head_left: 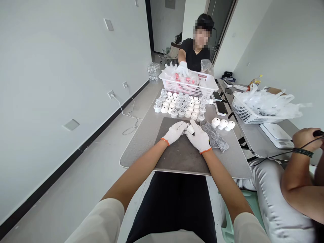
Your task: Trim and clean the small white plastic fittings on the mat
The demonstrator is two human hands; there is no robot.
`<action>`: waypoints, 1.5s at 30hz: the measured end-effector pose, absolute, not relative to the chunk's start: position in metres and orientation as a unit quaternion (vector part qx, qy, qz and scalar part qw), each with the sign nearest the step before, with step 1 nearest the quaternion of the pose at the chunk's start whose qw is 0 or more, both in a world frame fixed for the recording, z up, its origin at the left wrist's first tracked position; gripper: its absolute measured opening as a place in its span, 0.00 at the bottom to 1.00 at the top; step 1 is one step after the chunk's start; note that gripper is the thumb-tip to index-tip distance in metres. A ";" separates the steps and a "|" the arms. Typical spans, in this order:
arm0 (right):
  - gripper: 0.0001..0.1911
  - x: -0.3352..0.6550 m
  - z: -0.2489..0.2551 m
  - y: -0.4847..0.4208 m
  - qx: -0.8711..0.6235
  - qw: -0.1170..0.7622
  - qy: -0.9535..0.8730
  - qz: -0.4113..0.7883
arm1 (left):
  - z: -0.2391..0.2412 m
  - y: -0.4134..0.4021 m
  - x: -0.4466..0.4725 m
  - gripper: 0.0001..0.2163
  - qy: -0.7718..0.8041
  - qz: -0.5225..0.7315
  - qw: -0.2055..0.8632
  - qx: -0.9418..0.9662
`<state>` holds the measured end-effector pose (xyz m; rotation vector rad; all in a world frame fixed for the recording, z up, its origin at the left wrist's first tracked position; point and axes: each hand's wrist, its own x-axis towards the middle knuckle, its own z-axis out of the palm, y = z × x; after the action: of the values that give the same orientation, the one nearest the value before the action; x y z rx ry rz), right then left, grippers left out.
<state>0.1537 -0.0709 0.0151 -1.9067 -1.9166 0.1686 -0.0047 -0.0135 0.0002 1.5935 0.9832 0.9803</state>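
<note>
- As a small white piece (190, 129) sits between two gloved hands above a dark mat (181, 157), the right hand (199, 137) grips it between thumb and fingers.
- The left hand (175, 132) meets it from the other side, fingers bent inward; whether they grip it too cannot be told.
- Just beyond the mat, rows of similar pieces (187, 114) crowd the table (141, 143), some with smooth white tops, others showing greyish faces.
- Beside the right hand lies a crumpled grey cloth (215, 135), with three more white pieces (223, 124) in a short line near it.
- Behind the rows, a white slotted basket (177, 87) holds clear plastic bags and red items; a co-worker's gloved hand (182, 68) reaches into it, its finger grip unclear.
- Along the table's right edge, a dark-screened phone (222, 108) rests on a white base.
- On the neighbouring table, a second white basket (246, 113) is heaped with thin plastic bags (268, 99), their contents hard to make out, near a white scale (277, 135).
- At far right, a seated person's bare hand (306, 139) holds a black object (318, 133).
</note>
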 end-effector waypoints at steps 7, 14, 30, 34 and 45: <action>0.19 0.154 0.021 -0.073 -0.687 0.213 -0.691 0.069 | -0.002 -0.008 -0.005 0.10 0.417 0.403 0.377 0.722; 0.21 0.156 0.026 -0.074 -0.677 0.207 -0.699 0.101 | -0.007 0.000 -0.005 0.15 0.323 0.385 0.578 0.643; 0.47 0.169 0.023 -0.070 -0.588 0.264 -0.739 0.198 | 0.004 -0.011 -0.004 0.14 0.362 0.395 0.533 0.655; 0.43 0.175 0.020 -0.069 -0.565 0.278 -0.743 0.225 | 0.004 -0.014 -0.003 0.10 0.395 0.406 0.359 0.742; 0.19 0.167 0.021 -0.070 -0.567 0.315 -0.730 0.216 | 0.008 -0.009 -0.006 0.19 0.228 0.374 0.745 0.504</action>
<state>0.1670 -0.0703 0.0215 -1.4943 -1.9221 0.5684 -0.0062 -0.0091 0.0079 1.1026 0.4989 0.8196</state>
